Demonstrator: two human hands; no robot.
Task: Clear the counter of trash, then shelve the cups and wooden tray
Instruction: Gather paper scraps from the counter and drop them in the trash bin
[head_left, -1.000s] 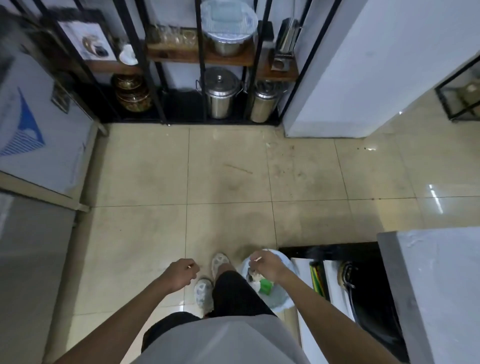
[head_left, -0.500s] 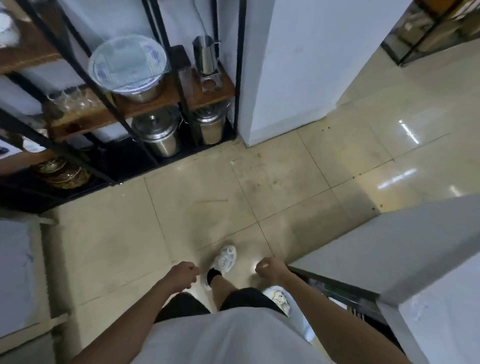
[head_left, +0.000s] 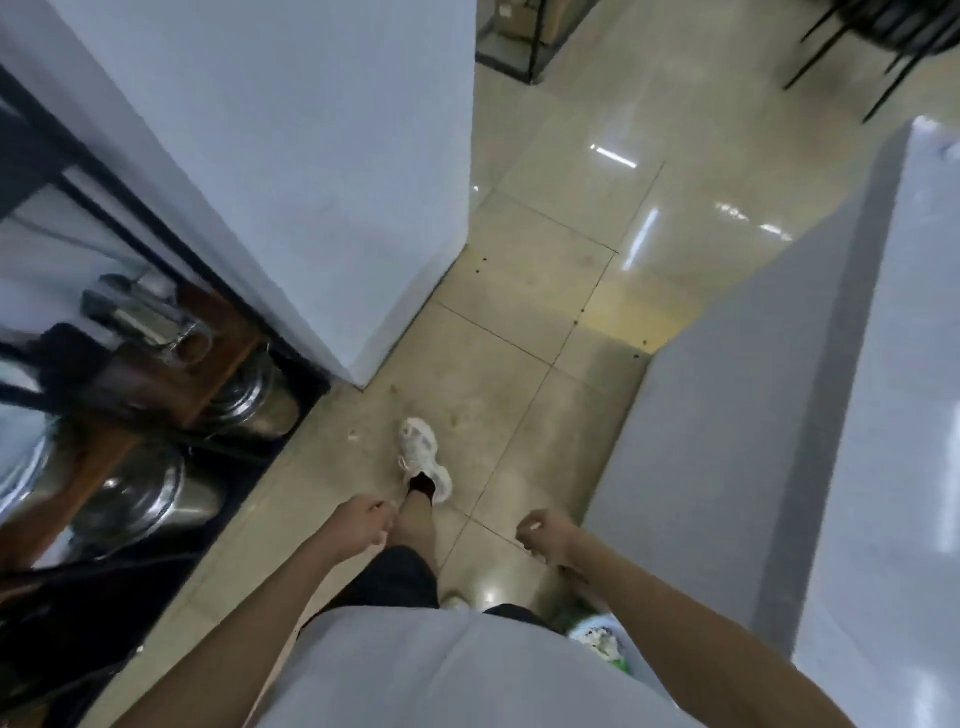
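Observation:
My left hand (head_left: 363, 525) and my right hand (head_left: 545, 535) hang in front of me above the floor, both curled into loose fists with nothing visible in them. A white trash bin (head_left: 597, 642) holding white and green scraps peeks out below my right forearm, beside the foot of the grey counter (head_left: 701, 441). No cups and no wooden tray are in view. The black-framed shelf (head_left: 171, 374) with wooden boards stands at the left, blurred.
Steel pots (head_left: 150, 499) sit low in the shelf at the left. A white pillar (head_left: 311, 182) rises ahead on the left. A tiled floor aisle (head_left: 545, 322) runs between pillar and counter. Black chair legs (head_left: 852, 57) and a black frame rack (head_left: 519, 47) stand far ahead.
My right hand has left the trash bin, where it held scraps, and now shows nothing in it. The view has swung right, away from the shelf toward the aisle, and I have stepped forward.

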